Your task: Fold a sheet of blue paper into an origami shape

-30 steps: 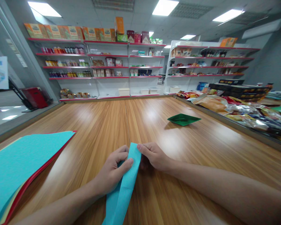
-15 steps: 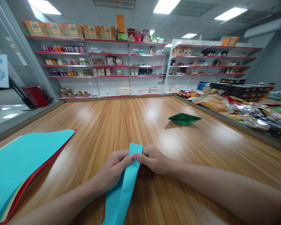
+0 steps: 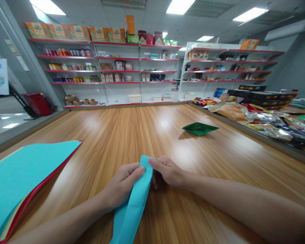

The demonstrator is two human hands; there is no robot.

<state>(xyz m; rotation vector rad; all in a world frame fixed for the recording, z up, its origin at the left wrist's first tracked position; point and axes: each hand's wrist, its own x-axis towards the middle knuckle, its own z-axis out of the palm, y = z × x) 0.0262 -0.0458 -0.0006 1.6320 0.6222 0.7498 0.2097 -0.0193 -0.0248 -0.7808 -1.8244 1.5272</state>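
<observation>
A light-blue sheet of paper (image 3: 135, 206), folded lengthwise into a narrow strip with creases, runs from my hands down past the bottom edge of the view. My left hand (image 3: 122, 184) grips its left side near the top, thumb on the front face and the other fingers behind, partly hidden. At the upper right edge my right hand (image 3: 169, 171) pinches the paper between its thumb and curled fingers. The strip is tilted, with its top end raised toward the far side of the table. Farther off on the right lies a folded green paper piece (image 3: 200, 128).
A stack of coloured paper sheets (image 3: 33, 169), light blue on top with red and cream below, lies at the left. The wooden table (image 3: 112, 135) has a raised border. Packaged snacks (image 3: 244, 113) and dark boxes (image 3: 264, 96) crowd the right side; stocked shelves (image 3: 119, 71) stand behind.
My right thumb has slid up and to the right, away from the left thumb, toward the paper's top right corner. My left hand keeps its grip, nearly unmoved.
</observation>
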